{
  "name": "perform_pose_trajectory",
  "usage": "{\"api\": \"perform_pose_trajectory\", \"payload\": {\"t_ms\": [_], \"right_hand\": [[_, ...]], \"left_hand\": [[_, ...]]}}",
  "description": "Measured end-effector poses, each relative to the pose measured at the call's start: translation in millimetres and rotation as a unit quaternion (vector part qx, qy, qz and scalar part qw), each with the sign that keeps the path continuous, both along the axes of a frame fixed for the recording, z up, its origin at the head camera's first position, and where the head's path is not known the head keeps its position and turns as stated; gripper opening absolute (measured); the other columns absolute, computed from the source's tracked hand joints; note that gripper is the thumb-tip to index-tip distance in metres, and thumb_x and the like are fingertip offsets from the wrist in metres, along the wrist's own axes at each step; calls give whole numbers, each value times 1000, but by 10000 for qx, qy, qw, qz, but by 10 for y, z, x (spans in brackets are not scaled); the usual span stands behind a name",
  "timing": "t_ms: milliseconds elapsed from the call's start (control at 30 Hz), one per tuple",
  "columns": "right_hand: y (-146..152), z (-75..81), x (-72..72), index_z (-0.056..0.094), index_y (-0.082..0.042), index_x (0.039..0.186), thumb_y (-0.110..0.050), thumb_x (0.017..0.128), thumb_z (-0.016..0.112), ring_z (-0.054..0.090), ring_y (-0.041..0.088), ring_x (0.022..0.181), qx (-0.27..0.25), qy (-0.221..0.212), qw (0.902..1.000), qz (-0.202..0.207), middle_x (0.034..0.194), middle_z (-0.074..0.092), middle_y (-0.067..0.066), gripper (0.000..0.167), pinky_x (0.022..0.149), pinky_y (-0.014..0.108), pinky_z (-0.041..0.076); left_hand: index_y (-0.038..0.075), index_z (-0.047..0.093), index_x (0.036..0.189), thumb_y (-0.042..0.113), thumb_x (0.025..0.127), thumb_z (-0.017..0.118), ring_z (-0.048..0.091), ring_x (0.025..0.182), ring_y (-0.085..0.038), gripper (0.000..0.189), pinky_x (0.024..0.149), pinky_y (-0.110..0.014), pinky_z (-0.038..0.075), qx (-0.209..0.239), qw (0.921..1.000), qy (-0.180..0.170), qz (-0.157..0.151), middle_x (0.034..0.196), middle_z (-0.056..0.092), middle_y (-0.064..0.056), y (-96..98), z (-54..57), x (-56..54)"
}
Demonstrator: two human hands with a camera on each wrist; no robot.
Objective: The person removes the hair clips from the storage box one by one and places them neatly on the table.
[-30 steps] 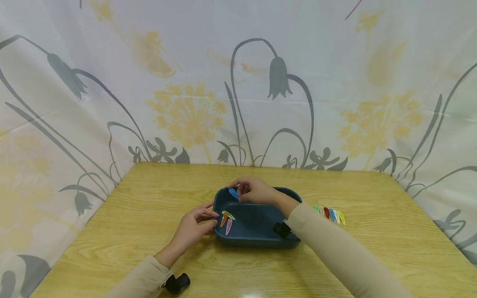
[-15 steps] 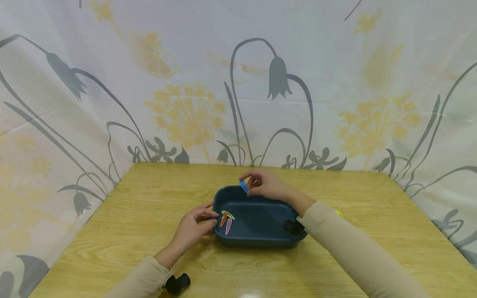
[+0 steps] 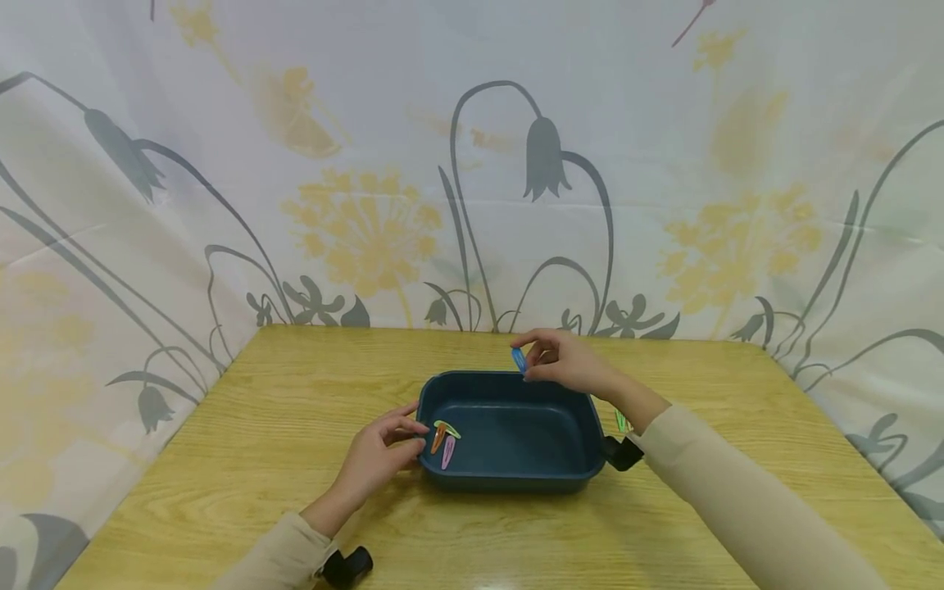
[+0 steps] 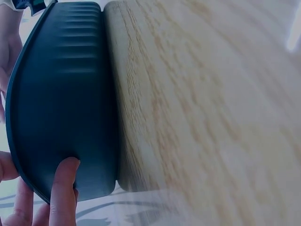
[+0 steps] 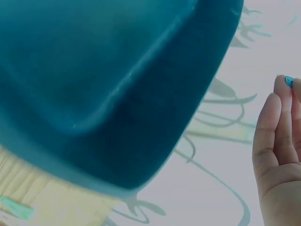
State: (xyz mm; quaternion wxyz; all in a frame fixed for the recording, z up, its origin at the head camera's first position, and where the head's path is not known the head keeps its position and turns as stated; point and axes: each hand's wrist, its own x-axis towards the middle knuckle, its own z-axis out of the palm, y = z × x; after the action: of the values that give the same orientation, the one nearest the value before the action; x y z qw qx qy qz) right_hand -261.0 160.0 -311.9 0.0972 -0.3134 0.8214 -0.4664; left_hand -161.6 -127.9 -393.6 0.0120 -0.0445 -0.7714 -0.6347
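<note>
- The right hand (image 3: 562,360) has just moved rightward along the tray's rear side, from the left rear corner to right of the middle, taking the blue clip (image 3: 519,360) with it.
- Its grip is closed on that clip, pinched at the fingertips; the right wrist view shows the fingers clear of the tray (image 3: 509,475).
- The blue clip is therefore in the air, against the rear rim as the head view sees it. Whether it hangs over the tray or just behind it, I cannot tell.
- What this means, as a judgement: the clip is in mid-carry, not yet laid down, and well apart from the three inside the tray.
- Those three are unmoved near the tray's left end: a green clip (image 3: 447,428), an orange clip (image 3: 438,437) and a purple clip (image 3: 448,451).
- The left hand (image 3: 374,455) also stays put, its grip round the tray's left end, seemingly steadying it.
- More clips (image 3: 620,421) lie on the bench (image 3: 310,369) right of the tray, mostly hidden by the right arm.
</note>
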Motion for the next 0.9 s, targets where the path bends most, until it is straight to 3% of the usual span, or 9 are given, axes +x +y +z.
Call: {"api": "perform_pose_trajectory", "payload": {"t_ms": [333,500,733,900], "right_hand": [[326,27,42,53,0,126,-1,86,63,58,45,89,-115,-84,9993,-336,90,56,13,41,79,52,50],[463,31,52,52,0,126,-2,87,62,59,43,89,-74,-60,9987,-494,91,56,14,41,77,38,53],[637,23,106,52,0,127,-2,87,61,64,23,82,-6,67,9976,-695,91,58,15,41,74,32,54],[757,11,136,51,0,128,-3,87,62,64,18,81,-6,96,9962,-863,92,57,15,42,75,31,53]], "left_hand": [[-5,67,94,-2,81,64,60,100,-28,14,66,-38,57,26,10000,17,-42,136,48,-11,-2,-8,-2],[-6,67,95,-2,81,65,60,101,-28,14,66,-38,57,99,9999,-21,-28,136,48,-10,-2,-1,5],[-7,67,95,-4,82,64,60,100,-28,13,66,-38,57,113,9999,-43,-40,137,47,-10,-5,-3,6],[-6,67,95,-3,82,65,60,100,-28,14,66,-38,57,103,9999,-35,-61,136,48,-10,-10,-16,-1]]}}
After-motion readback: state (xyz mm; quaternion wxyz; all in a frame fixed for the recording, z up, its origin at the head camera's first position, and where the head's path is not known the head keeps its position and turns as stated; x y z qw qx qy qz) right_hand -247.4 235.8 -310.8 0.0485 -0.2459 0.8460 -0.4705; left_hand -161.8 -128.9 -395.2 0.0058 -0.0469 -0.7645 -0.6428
